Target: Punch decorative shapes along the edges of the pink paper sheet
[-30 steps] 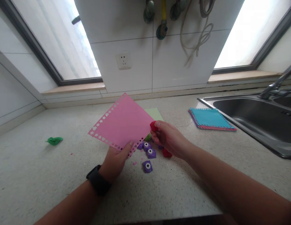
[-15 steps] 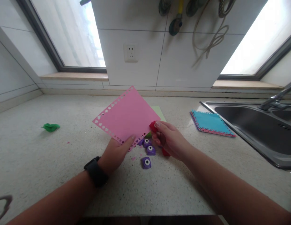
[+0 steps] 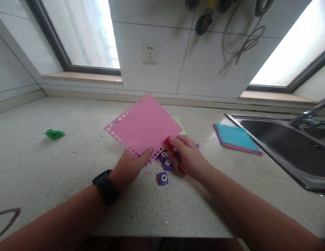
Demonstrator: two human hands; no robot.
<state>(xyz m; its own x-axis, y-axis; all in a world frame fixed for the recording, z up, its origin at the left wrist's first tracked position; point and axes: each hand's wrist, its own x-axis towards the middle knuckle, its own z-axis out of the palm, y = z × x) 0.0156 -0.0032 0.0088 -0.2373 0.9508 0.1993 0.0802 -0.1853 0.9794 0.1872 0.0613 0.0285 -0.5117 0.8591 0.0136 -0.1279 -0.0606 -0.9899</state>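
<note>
A pink sheet of paper (image 3: 143, 127) is pinched at its lower edge by my left hand (image 3: 132, 165), thumb on top. Punched hearts, stars and flowers line its left and lower edges. My right hand (image 3: 188, 155) is closed around a red craft punch (image 3: 168, 142), which sits at the paper's lower right edge; whether the edge is inside the punch I cannot tell. Below the paper, several purple craft punches (image 3: 163, 178) with star-marked white buttons lie on the counter. Another red piece (image 3: 181, 168) shows partly under my right hand. Small pink scraps (image 3: 148, 173) lie beside the punches.
A light green sheet (image 3: 179, 123) lies behind the pink paper. To the right, a stack of punched sheets with blue on top (image 3: 237, 136) rests beside the steel sink (image 3: 272, 153). A crumpled green item (image 3: 54, 134) is on the counter (image 3: 60, 174) at left.
My right hand and the red punch have shifted slightly left along the paper's lower right edge. My left hand keeps its hold. The camera view has moved a little.
</note>
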